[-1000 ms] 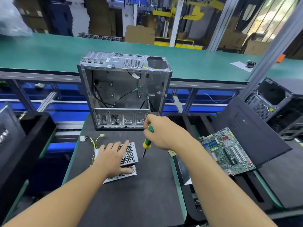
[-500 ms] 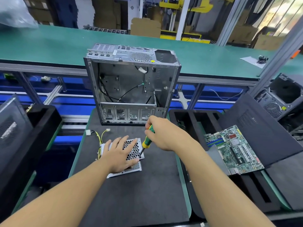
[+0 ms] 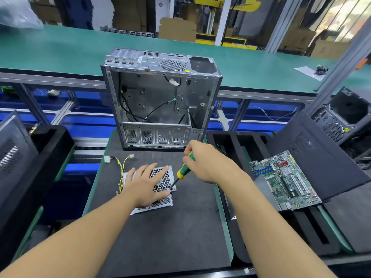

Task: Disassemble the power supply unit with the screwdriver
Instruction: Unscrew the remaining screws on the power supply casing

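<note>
Power supply unit (image 3: 160,178), lying left of the worktop's (image 3: 160,241) middle. Straight fingers (image 3: 149,170) of the left hand (image 3: 143,187) press its grille flat; the right hand (image 3: 204,161) grips the screwdriver (image 3: 185,167), tip apparently seated in a corner screw. Press firmly, shaft in line with the screw. Both forearms extended, right wrist raised

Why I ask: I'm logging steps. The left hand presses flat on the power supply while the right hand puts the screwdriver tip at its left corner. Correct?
Wrong corner: the head view shows the screwdriver tip at the right corner of the power supply. The left hand presses flat on it; the right hand holds the screwdriver.
</note>
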The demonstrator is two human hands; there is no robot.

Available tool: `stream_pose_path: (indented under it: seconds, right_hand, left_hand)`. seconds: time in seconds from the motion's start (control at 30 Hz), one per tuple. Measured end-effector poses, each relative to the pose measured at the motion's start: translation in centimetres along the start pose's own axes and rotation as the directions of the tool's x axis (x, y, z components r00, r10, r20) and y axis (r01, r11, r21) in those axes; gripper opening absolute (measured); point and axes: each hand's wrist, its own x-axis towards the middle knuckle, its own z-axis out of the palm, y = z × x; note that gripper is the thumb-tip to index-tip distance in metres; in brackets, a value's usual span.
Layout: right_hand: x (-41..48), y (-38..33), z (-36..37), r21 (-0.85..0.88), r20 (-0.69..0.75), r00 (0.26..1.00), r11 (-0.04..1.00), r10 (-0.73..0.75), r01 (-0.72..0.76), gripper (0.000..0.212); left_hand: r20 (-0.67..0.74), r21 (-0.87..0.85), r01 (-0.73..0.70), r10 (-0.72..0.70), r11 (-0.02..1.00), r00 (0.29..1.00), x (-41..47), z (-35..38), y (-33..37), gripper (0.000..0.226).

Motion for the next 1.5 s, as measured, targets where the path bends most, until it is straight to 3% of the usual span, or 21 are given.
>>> stream_pose_path:
  seconds: [0.43, 0.6, 0.83, 0.97, 1.03, 1.13, 1.33, 1.5]
  right_hand:
    - [-0.1, 0.6, -0.3, 0.030, 0.006, 0.999, 0.999, 0.039, -0.039, 0.011]
    - [0.2, -0.1, 0.0, -0.012, -0.065, 0.997, 0.999, 0.052, -0.052, 0.017]
    - [0.2, -1.8, 0.9, -0.165, -0.117, 0.992, 0.984, 0.045, -0.064, 0.031]
    - [-0.1, -3.8, 1.5, -0.458, -0.113, 0.992, 0.889, -0.056, -0.002, 0.038]
    - [-0.1, -4.4, 1.7, -0.533, -0.093, 0.992, 0.846, -0.091, 0.028, 0.038]
    - [0.2, -4.7, 1.5, -0.550, -0.055, 0.995, 0.835, -0.081, 0.038, 0.041]
    - [0.4, -4.1, 0.7, -0.408, 0.115, 0.991, 0.906, -0.066, 0.108, 0.028]
    - [0.4, -3.8, -0.1, -0.372, 0.256, 0.951, 0.891, -0.172, 0.262, 0.022]
  left_hand:
    - [0.015, -0.031, 0.036, -0.035, 0.999, 0.999, 0.7, 0.0, -0.1, 0.067]
    - [-0.015, -0.038, 0.041, -0.041, 0.998, 0.999, 0.4, 0.3, 0.1, 0.066]
    - [-0.007, -0.024, 0.043, -0.043, 0.999, 0.999, 0.3, 0.0, 0.4, 0.069]
    - [0.052, 0.159, -0.036, 0.028, 0.987, 0.998, 0.1, -0.7, 0.1, 0.099]
    - [0.028, 0.290, -0.079, 0.074, 0.954, 0.997, -0.1, -0.7, -0.1, 0.106]
    - [-0.018, 0.353, -0.094, 0.107, 0.931, 0.994, -0.1, -0.4, -0.1, 0.101]
    - [-0.056, 0.319, -0.106, 0.131, 0.942, 0.990, 0.0, 0.1, -0.3, 0.091]
    - [-0.048, 0.279, -0.119, 0.137, 0.953, 0.989, 0.5, 0.1, -0.6, 0.096]
